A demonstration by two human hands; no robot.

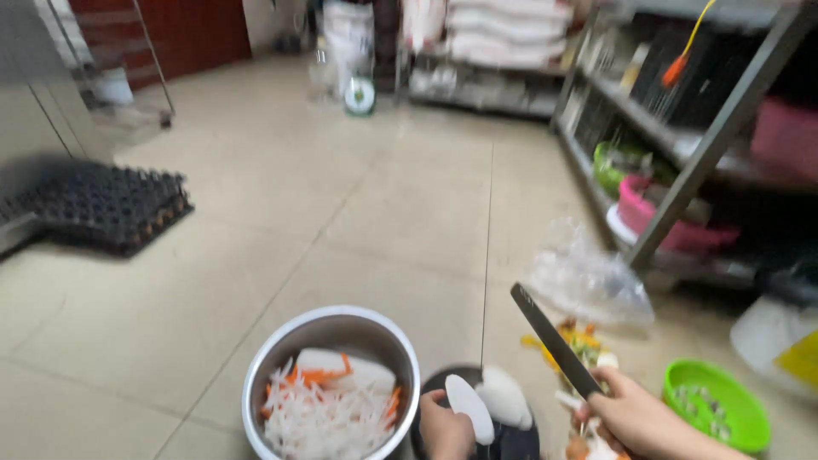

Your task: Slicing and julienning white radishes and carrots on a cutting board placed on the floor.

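White radish pieces (pixel 503 396) lie on a dark round board (pixel 511 443) at the bottom of the picture, down on the tiled floor (pixel 341 204). One long white slice (pixel 469 409) stands up in the left hand (pixel 445 430), and the fingers are curled around its lower end. The right hand (pixel 635 417) is closed around the handle of a knife (pixel 554 341), and the dark blade points up and to the left, above the board. Just left of the board sits a shiny metal bowl (pixel 281 349) full of thin white strips and some orange strips, with a big white chunk on top. Beside the right hand lies a little heap of yellow and orange scraps (pixel 578 339). A small green basket (pixel 720 405) sits to the right of that hand. A crumpled clear plastic bag (pixel 588 281) lies behind the scraps. A metal shelf rack (pixel 707 145) stands on the right, with a pink tub (pixel 648 209) and a green tub (pixel 615 162) on its low shelf. A black bumpy mat (pixel 111 204) lies far off on the left.
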